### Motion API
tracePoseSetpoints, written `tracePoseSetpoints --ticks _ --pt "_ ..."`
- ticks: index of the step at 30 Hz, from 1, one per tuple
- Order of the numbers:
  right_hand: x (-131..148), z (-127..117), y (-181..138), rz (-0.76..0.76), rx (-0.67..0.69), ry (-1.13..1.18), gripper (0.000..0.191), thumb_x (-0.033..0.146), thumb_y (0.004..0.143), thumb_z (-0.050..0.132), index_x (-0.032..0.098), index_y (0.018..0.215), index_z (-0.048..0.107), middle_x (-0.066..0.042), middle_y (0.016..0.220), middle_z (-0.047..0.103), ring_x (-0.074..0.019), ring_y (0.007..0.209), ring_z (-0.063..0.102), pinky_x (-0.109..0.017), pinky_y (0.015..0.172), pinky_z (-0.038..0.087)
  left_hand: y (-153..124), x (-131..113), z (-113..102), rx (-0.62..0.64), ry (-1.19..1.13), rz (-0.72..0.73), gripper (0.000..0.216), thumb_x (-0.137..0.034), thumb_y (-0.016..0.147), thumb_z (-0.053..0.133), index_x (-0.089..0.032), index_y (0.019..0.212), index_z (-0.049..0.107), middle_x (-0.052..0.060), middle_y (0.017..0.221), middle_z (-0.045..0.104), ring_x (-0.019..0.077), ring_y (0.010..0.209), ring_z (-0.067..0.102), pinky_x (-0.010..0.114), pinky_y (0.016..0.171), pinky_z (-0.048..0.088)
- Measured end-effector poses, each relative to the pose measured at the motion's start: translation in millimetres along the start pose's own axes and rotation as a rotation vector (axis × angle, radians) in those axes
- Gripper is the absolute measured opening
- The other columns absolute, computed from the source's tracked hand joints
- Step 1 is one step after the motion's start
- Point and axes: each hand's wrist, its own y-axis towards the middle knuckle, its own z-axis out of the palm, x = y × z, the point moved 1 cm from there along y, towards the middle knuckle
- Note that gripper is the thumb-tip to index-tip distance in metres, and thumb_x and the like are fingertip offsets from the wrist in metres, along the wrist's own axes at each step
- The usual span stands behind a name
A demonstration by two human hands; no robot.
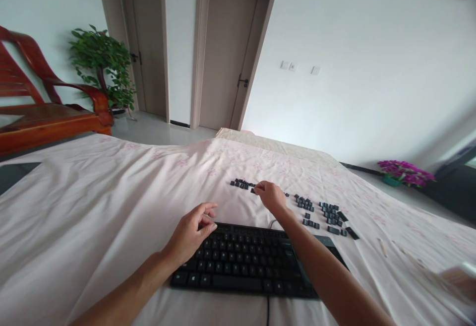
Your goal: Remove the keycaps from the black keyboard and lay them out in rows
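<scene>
One black keyboard (241,256) is laid on a pink floral cloth (148,182), well short of its far edge, its right part crossed by the right forearm; a cable (267,311) is seen running from beneath its near side. Beyond it, loose black keycaps (330,214) are scattered in clusters, strung across the cloth from the middle toward the right edge, a few long ones being included at the right end; the leftmost cluster is reached by the right hand (256,190), whose fingers are drawn together at a keycap, though whether it is gripped cannot be told. The left hand (213,217) is held at the keyboard's far left corner, its fingers loosely curved and parted from the thumb, with nothing grasped; whether the keyboard is touched cannot be told. Past the cloth's left edge a wooden armchair (48,93) and a leafy plant (100,63) are placed; past its right edge, purple flowers (405,171) are set.
</scene>
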Motion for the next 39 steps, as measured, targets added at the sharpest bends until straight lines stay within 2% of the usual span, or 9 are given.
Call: tracePoseSetpoints --ticks 6,14,20,25,29,32,35,39 --pt "-6.7 16.0 21.7 0.028 -0.013 -0.04 0.021 0.033 0.08 0.052 0.027 0.087 0.071 -0.004 0.087 0.069 -0.0205 0.083 0.061 -0.026 0.064 0.036 -0.1 0.8 0.7 0.01 0.036 -0.015 0.04 -0.02 0.08 0.055 -0.022 0.119 0.051 0.004 0.096 0.065 0.0162 0.088 0.064 0.031 0.087 0.048" --pt "-12.4 29.6 30.8 0.005 -0.02 -0.049 0.021 0.033 0.08 0.052 0.027 0.087 0.072 -0.004 0.087 0.07 -0.02 0.083 0.062 -0.024 0.062 0.036 0.4 2.1 0.5 0.013 0.048 -0.006 0.037 -0.021 0.081 0.054 -0.022 0.118 0.053 0.004 0.095 0.066 0.0172 0.09 0.063 0.03 0.085 0.048" --pt "-12.5 29.9 29.2 -0.014 -0.028 -0.027 0.023 0.03 0.08 0.052 0.024 0.087 0.073 -0.005 0.086 0.07 -0.0191 0.082 0.062 -0.023 0.061 0.036 0.7 3.8 0.6 0.013 0.052 -0.001 0.037 -0.021 0.081 0.054 -0.022 0.117 0.054 0.004 0.095 0.065 0.0171 0.089 0.063 0.031 0.085 0.048" --pt "-8.5 19.9 23.3 -0.043 -0.044 0.02 0.025 0.033 0.084 0.05 0.021 0.087 0.072 -0.008 0.087 0.071 -0.0196 0.083 0.062 -0.023 0.064 0.038 1.2 3.6 0.9 0.015 0.052 0.002 0.036 -0.021 0.081 0.053 -0.022 0.117 0.054 0.004 0.095 0.065 0.017 0.088 0.063 0.031 0.085 0.049" --pt "-0.6 1.9 11.8 -0.108 -0.018 0.093 0.046 0.042 0.094 0.032 0.018 0.084 0.07 -0.008 0.086 0.07 -0.018 0.082 0.063 -0.024 0.07 0.041 0.1 1.8 0.2 0.023 0.052 -0.005 0.035 -0.022 0.081 0.053 -0.022 0.116 0.054 0.004 0.097 0.064 0.0151 0.083 0.063 0.031 0.083 0.049" --pt "10.0 -13.2 -7.3 -0.273 0.041 0.271 0.06 0.045 0.097 0.017 0.018 0.084 0.068 -0.006 0.087 0.069 -0.0158 0.08 0.062 -0.024 0.073 0.042 -0.1 -2.2 -1.6 0.056 0.051 -0.011 0.033 -0.022 0.081 0.053 -0.021 0.114 0.056 0.004 0.1 0.064 0.015 0.084 0.063 0.03 0.082 0.05" --pt "22.2 -24.7 -36.2 -0.448 0.08 0.415 0.056 0.048 0.096 0.022 0.019 0.081 0.068 -0.005 0.084 0.068 -0.0165 0.078 0.061 -0.026 0.072 0.043 1.9 -9.0 -4.6 0.126 0.054 -0.006 0.029 -0.021 0.079 0.055 -0.02 0.108 0.06 0.004 0.102 0.065 0.0156 0.089 0.062 0.029 0.084 0.049" --pt "36.2 -27.4 -74.9 -0.449 0.203 0.631 0.041 0.047 0.092 0.036 0.017 0.088 0.064 -0.003 0.077 0.064 -0.0114 0.057 0.055 -0.023 0.055 0.042 8.7 -18.7 -8.4 0.296 0.088 -0.039 0.031 -0.017 0.075 0.057 -0.019 0.106 0.062 0.005 0.102 0.065 0.0153 0.086 0.063 0.026 0.08 0.049"
